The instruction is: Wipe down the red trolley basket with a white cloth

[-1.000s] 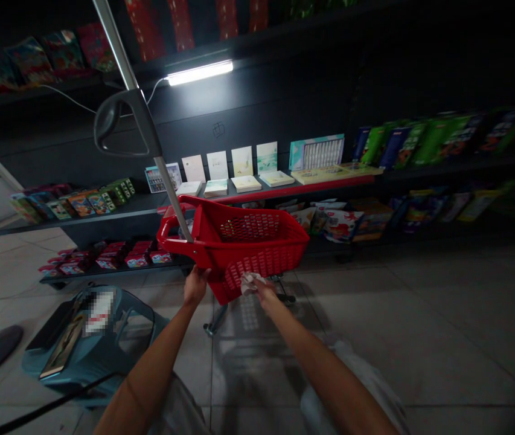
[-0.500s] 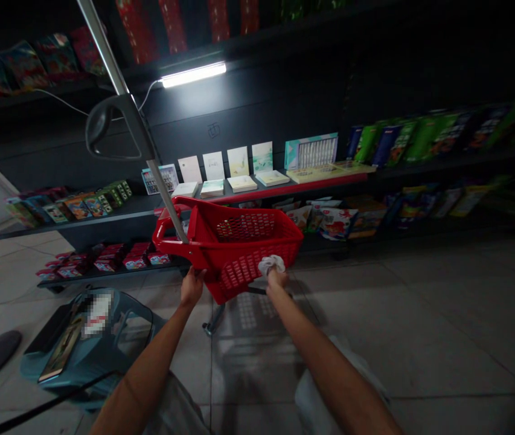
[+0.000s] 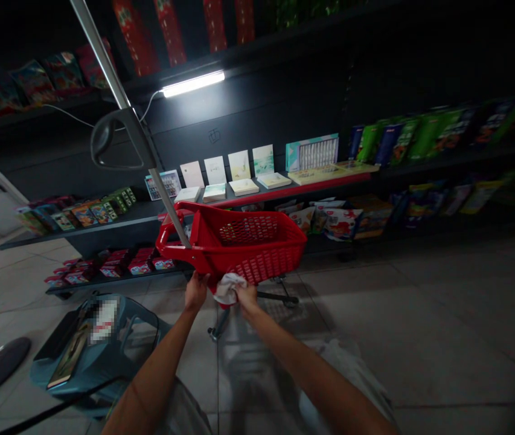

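Note:
A small red plastic shopping cart [image 3: 261, 237] stands before the shelves, with perforated sides and a tall metal pole [image 3: 108, 72] rising at its handle end. My left hand [image 3: 196, 292] is closed on the cart's lower edge, near that end. In my right hand [image 3: 247, 297] is a crumpled white cloth [image 3: 230, 288], bunched against the lower part of the cart's near side. The cloth hides some of the fingers and a bit of the red wall behind it. The two hands are close together.
Shelves hold standing booklets [image 3: 239, 164], boxed sets [image 3: 312, 152], green and blue packs [image 3: 395, 144] and small red boxes [image 3: 116, 263]. A lit tube lamp [image 3: 194, 83] hangs above. On the tiled floor to the left are a blue-grey machine [image 3: 125, 356] with a black cord and a round base [image 3: 6, 365].
My right hand has moved the cloth leftward and down along the cart's side, from its front end to beside my left hand. My left hand keeps its place on the cart.

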Action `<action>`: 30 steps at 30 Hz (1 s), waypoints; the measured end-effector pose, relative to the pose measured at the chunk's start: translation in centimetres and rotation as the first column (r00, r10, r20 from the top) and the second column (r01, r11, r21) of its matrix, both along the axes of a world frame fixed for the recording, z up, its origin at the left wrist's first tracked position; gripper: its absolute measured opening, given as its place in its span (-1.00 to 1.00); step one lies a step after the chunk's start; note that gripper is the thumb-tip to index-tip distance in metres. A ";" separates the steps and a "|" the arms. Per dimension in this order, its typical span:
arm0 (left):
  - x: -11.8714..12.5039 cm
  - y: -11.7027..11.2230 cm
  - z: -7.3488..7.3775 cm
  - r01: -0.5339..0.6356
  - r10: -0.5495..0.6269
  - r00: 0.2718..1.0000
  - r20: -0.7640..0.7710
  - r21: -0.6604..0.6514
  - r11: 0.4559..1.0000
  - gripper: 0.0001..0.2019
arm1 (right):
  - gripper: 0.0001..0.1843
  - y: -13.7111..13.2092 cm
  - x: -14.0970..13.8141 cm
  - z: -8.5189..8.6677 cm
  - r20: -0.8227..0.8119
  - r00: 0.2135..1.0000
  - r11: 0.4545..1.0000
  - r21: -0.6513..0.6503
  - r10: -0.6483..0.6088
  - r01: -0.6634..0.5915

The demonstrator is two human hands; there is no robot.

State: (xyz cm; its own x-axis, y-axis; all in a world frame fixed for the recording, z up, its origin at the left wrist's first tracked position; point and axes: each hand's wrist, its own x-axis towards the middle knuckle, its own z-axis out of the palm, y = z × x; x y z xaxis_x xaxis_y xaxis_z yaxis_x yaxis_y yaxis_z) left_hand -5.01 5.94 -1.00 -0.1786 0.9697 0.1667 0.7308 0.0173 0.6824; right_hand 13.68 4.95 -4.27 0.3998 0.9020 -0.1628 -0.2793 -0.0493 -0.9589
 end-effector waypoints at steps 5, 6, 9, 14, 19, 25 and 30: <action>-0.3 0.2 -0.2 0.026 -0.027 0.999 0.029 0.020 0.999 -0.62 | -0.55 2.3 5.7 2.3 0.247 0.928 0.960 0.108 -0.278 0.258; -0.4 0.2 -0.3 0.042 -0.043 0.998 0.038 0.031 0.999 -0.63 | -0.51 2.6 6.8 2.8 0.331 0.871 0.930 0.191 -0.362 0.314; -0.4 0.3 -0.5 0.076 -0.080 0.995 0.056 0.062 0.995 -0.64 | -0.42 2.9 9.5 4.3 0.500 0.692 0.839 0.451 -0.521 0.306; -0.5 0.2 -0.5 0.066 -0.068 0.996 0.063 0.034 0.997 -0.64 | -0.36 3.2 10.9 5.3 0.717 0.591 0.858 0.507 -0.369 -0.081; -0.5 0.1 -0.2 0.064 -0.066 0.997 0.046 0.028 0.998 -0.61 | -0.39 3.9 10.5 6.0 0.874 0.390 0.868 0.413 -0.291 -0.278; -0.6 0.4 0.3 0.132 -0.137 0.985 0.103 0.055 0.990 -0.59 | -0.60 5.0 12.4 8.0 0.949 0.237 0.867 0.291 -0.207 -0.405; -1.1 0.4 0.3 0.188 -0.198 0.975 0.103 0.100 0.977 -0.59 | -0.71 5.4 14.9 7.7 0.963 0.149 0.889 0.266 -0.225 -0.373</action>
